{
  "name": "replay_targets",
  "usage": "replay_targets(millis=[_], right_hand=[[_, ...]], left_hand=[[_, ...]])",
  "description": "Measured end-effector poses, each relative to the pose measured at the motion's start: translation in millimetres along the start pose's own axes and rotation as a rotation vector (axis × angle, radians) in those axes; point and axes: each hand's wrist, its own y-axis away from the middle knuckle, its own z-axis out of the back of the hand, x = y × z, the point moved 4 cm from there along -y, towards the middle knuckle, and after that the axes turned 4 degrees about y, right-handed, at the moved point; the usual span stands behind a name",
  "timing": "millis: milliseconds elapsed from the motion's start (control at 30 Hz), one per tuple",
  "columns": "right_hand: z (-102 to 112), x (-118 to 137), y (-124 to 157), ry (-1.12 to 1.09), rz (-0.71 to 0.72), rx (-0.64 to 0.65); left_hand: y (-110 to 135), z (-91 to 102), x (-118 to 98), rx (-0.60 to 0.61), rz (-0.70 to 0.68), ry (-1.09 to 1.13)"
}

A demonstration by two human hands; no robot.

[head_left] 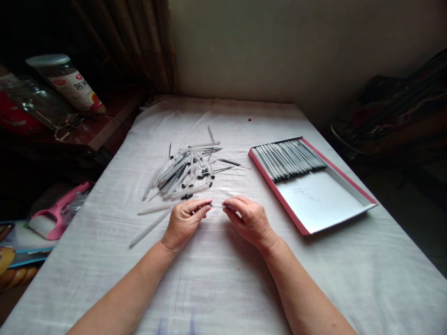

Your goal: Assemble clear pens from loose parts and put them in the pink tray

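Note:
Both hands meet over the white cloth near the middle of the table. My left hand [186, 219] is closed in a pinch on one end of a thin clear pen part [217, 205]. My right hand [248, 218] pinches the other end of the same piece. Just beyond my fingers lies a loose pile of pen parts [185, 172]: clear barrels, thin refills and small black caps. Two clear barrels [152, 226] lie apart to the left of my left hand.
A shallow white box with a pink rim [279, 197] sits at the right, holding a row of finished pens [289, 159] at its far end. A side shelf with jars [66, 83] stands on the left, a pink tool [57, 215] below it. Wall behind.

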Motion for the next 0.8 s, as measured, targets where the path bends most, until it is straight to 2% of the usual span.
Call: replay_targets(millis=[200, 333, 467, 600, 733, 800], right_hand=[[-3.7, -0.4, 0.1, 0.015, 0.007, -0.001], [-6.0, 0.0, 0.4, -0.004, -0.02, 0.05], [1.0, -10.0, 1.4, -0.136, -0.109, 0.07], [12.7, -25.5, 1.8, -0.298, -0.244, -0.007], [13.8, -31.6, 1.3, -0.584, -0.372, -0.071], [12.4, -31.6, 1.1, -0.638, -0.437, -0.078]], left_hand=[[-0.8, -0.1, 4.6, 0.027, 0.08, 0.037], [-2.2, -1.3, 7.9, 0.054, 0.127, 0.063], [-7.3, 6.2, 9.0, -0.006, 0.195, 0.131], [-13.2, 20.6, 11.5, -0.097, 0.27, 0.192], [-14.1, 25.4, 14.8, -0.091, 0.319, 0.222], [-13.3, 24.7, 13.9, -0.084, 0.303, 0.221]])
